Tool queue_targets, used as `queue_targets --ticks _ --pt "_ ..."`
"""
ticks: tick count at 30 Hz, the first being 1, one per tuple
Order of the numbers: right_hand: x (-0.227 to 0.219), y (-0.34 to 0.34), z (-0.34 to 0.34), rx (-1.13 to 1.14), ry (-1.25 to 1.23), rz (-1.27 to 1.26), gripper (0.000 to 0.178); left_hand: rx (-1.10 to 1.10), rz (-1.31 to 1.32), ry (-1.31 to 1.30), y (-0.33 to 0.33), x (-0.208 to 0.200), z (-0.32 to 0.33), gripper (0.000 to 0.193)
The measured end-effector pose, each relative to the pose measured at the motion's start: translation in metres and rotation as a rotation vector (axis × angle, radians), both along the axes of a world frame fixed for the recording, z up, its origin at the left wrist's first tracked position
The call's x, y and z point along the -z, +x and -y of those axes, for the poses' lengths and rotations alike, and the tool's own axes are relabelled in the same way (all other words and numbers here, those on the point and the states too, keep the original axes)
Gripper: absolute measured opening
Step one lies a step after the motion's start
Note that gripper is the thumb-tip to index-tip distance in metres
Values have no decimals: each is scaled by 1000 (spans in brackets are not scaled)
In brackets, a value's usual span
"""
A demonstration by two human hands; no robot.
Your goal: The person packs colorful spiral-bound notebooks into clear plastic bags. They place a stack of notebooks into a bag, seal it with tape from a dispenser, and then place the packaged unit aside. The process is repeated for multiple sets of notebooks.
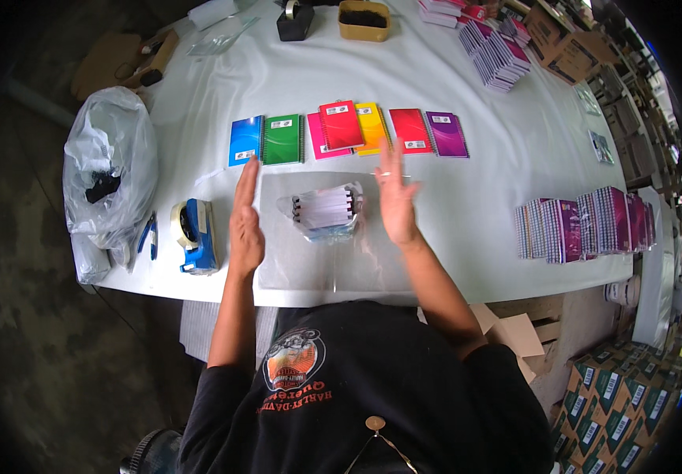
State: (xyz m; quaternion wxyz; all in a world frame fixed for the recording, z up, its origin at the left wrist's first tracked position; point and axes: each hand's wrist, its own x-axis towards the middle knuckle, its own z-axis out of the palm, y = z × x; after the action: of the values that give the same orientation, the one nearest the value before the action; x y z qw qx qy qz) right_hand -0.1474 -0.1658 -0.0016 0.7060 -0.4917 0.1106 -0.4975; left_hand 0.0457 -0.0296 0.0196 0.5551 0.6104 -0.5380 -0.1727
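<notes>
Between my two hands sits a small bundle [325,209] in clear plastic wrap, with white page edges and dark binding showing. It rests on a flat clear plastic sheet [293,268]. My left hand [246,225] is held upright on the bundle's left, its fingers stretched out and holding nothing. To the right, my right hand [396,197] is raised with spread fingers, also bare. Beyond them lies a row of spiral notebooks: a blue notebook [244,140], a green notebook [281,138], a red notebook [341,126] overlapping pink and yellow ones, another red one and a purple notebook [447,134].
A blue tape dispenser [199,241] stands left, near a plastic bag [112,158]. Packed notebooks [578,229] sit at the right edge, with more stacks [495,59] at the far right. A black tape dispenser [295,22] and yellow container [364,28] are at the back.
</notes>
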Motion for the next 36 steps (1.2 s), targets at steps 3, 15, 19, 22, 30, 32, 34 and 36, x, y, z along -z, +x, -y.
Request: queue_targets --ticks 3,15,19,22,30,32,34,36 --pt "15 -29 8 -11 -54 -158 101 30 -120 76 4 14 -14 92" --pt "-11 -2 -1 293 -719 -433 56 -4 513 -57 -11 -21 1 25" --pt "21 -8 -3 128 -269 -335 101 -378 285 -72 -15 -7 0 64" --pt "58 -6 -21 44 -437 -509 113 -187 -205 -62 -15 39 -4 100" --pt "53 35 -42 196 -142 -339 63 -45 -291 97 -61 59 2 70" --pt "48 35 -43 190 -33 -391 53 -196 -240 74 -68 59 1 49" --pt "44 39 -47 283 -55 -404 35 -331 -144 53 -77 58 1 37" --pt "43 42 -48 336 -32 -427 29 -412 85 14 -80 62 -1 32"
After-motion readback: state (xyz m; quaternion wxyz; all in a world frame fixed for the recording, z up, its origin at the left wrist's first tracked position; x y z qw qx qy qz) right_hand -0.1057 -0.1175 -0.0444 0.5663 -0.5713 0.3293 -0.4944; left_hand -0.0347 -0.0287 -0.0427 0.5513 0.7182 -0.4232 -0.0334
